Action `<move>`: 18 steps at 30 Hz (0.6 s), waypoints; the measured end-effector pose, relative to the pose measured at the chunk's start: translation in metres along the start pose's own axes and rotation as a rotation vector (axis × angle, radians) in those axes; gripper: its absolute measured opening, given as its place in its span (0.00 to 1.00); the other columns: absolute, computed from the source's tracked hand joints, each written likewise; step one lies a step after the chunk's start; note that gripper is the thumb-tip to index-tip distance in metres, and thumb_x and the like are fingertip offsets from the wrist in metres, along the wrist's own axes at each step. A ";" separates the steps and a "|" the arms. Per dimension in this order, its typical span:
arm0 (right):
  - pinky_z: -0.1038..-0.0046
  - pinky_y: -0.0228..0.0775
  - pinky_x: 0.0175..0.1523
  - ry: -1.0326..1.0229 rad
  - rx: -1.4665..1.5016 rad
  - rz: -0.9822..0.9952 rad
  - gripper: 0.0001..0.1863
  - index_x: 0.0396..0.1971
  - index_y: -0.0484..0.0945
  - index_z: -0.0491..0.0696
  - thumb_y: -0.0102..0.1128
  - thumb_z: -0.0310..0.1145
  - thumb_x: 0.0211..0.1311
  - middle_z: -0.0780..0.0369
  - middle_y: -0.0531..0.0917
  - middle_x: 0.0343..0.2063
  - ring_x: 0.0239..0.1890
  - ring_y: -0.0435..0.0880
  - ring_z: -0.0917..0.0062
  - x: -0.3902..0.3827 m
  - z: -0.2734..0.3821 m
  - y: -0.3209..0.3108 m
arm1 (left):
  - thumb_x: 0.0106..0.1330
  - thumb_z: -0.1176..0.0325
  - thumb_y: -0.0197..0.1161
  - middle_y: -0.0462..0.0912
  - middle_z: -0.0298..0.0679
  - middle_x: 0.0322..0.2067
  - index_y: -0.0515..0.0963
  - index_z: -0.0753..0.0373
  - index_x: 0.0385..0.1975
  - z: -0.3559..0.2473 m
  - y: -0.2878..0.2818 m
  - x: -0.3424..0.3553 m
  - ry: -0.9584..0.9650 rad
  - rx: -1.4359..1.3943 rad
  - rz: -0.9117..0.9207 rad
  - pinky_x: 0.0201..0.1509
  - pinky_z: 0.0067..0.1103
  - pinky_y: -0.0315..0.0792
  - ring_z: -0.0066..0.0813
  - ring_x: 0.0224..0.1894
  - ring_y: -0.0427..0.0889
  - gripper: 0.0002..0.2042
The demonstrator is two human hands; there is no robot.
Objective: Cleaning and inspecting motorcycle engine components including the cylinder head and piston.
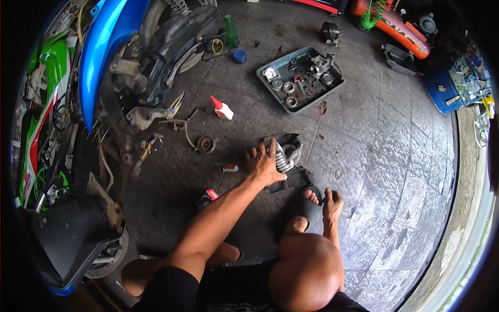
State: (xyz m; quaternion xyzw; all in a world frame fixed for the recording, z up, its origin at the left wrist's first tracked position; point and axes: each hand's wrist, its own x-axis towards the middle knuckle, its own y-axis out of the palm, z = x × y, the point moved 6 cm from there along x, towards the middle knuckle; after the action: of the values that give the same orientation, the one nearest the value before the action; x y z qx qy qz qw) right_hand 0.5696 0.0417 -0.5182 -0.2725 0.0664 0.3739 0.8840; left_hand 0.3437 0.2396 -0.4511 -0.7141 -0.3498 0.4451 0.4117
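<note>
My left hand (264,167) reaches out to a silver finned engine cylinder (281,157), with index finger and thumb against its left side and the other fingers spread. The cylinder lies on the floor with a dark grey cloth (294,147) bunched behind it. Just nearer, a black cloth or flat piece (293,179) lies by my sandalled foot (307,203). My right hand (333,202) is closed beside that foot, to its right. Its fingers are curled together, and whatever they may hold is hidden.
A tray (296,108) of metal engine parts stands ahead. Left of my hand lie a white glue bottle with red cap (222,109), a round metal part (206,144) and a small red-and-silver piece (231,168). Partly dismantled motorbikes (150,78) fill the left; an orange compressor tank (397,34) stands far right.
</note>
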 end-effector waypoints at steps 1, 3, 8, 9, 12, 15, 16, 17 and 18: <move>0.74 0.62 0.25 0.003 0.024 -0.015 0.18 0.24 0.76 0.36 0.59 0.38 0.65 0.63 0.76 0.17 0.21 0.70 0.83 0.002 -0.012 -0.004 | 0.40 0.47 0.78 0.62 0.56 0.63 0.46 0.57 0.72 -0.005 0.004 0.002 -0.021 0.009 0.041 0.67 0.51 0.54 0.59 0.64 0.63 0.60; 0.74 0.63 0.26 0.012 0.047 -0.024 0.17 0.25 0.76 0.36 0.58 0.37 0.65 0.63 0.76 0.17 0.22 0.71 0.83 0.003 -0.022 -0.005 | 0.40 0.47 0.78 0.63 0.55 0.62 0.46 0.56 0.72 -0.010 0.008 0.004 -0.020 0.036 0.014 0.67 0.51 0.55 0.59 0.62 0.64 0.59; 0.73 0.64 0.30 0.017 -0.001 0.012 0.18 0.28 0.78 0.36 0.57 0.39 0.66 0.61 0.78 0.19 0.23 0.73 0.80 0.011 0.003 0.006 | 0.40 0.47 0.77 0.64 0.56 0.61 0.47 0.57 0.72 -0.001 0.011 0.008 -0.028 0.021 -0.022 0.67 0.51 0.55 0.58 0.61 0.65 0.59; 0.73 0.64 0.30 0.012 -0.001 0.009 0.18 0.28 0.78 0.36 0.57 0.39 0.66 0.61 0.78 0.19 0.23 0.73 0.80 0.014 0.005 0.005 | 0.41 0.47 0.77 0.64 0.56 0.61 0.46 0.57 0.72 -0.002 0.009 0.008 -0.023 0.020 -0.032 0.67 0.51 0.54 0.58 0.61 0.65 0.59; 0.74 0.66 0.31 0.008 0.007 0.046 0.17 0.31 0.79 0.36 0.57 0.38 0.65 0.61 0.80 0.21 0.24 0.75 0.80 0.024 0.019 0.012 | 0.40 0.45 0.77 0.60 0.58 0.64 0.45 0.59 0.72 -0.002 0.007 0.006 -0.013 0.000 -0.032 0.69 0.53 0.50 0.59 0.64 0.62 0.60; 0.75 0.67 0.31 -0.078 0.080 0.043 0.15 0.34 0.79 0.36 0.58 0.36 0.65 0.61 0.81 0.23 0.24 0.75 0.80 0.023 0.017 0.021 | 0.43 0.48 0.77 0.53 0.59 0.68 0.40 0.59 0.73 0.000 0.003 -0.004 0.086 -0.135 -0.124 0.72 0.48 0.48 0.58 0.67 0.59 0.61; 0.75 0.68 0.32 -0.117 0.055 0.064 0.14 0.36 0.79 0.37 0.58 0.35 0.64 0.60 0.82 0.24 0.24 0.76 0.79 0.026 0.016 0.026 | 0.46 0.49 0.75 0.58 0.59 0.66 0.49 0.61 0.70 0.006 0.000 -0.007 0.119 -0.296 -0.261 0.71 0.46 0.50 0.56 0.66 0.61 0.54; 0.75 0.68 0.32 -0.131 0.051 0.085 0.14 0.36 0.79 0.37 0.58 0.35 0.64 0.60 0.82 0.24 0.24 0.76 0.79 0.026 0.009 0.031 | 0.49 0.51 0.74 0.63 0.59 0.63 0.58 0.62 0.67 0.013 -0.003 -0.012 0.150 -0.454 -0.396 0.71 0.44 0.52 0.55 0.65 0.63 0.47; 0.75 0.69 0.32 -0.172 0.022 0.046 0.14 0.36 0.79 0.37 0.58 0.35 0.64 0.60 0.82 0.25 0.25 0.77 0.79 0.029 0.004 0.029 | 0.49 0.51 0.74 0.63 0.59 0.63 0.58 0.62 0.67 0.016 -0.007 -0.013 0.136 -0.462 -0.413 0.71 0.44 0.52 0.55 0.65 0.63 0.47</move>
State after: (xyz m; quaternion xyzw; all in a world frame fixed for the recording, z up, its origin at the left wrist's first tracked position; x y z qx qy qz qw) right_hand 0.5697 0.0791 -0.5368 -0.2279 0.0004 0.4153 0.8807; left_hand 0.3232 0.2352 -0.4444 -0.7308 -0.5508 0.2122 0.3428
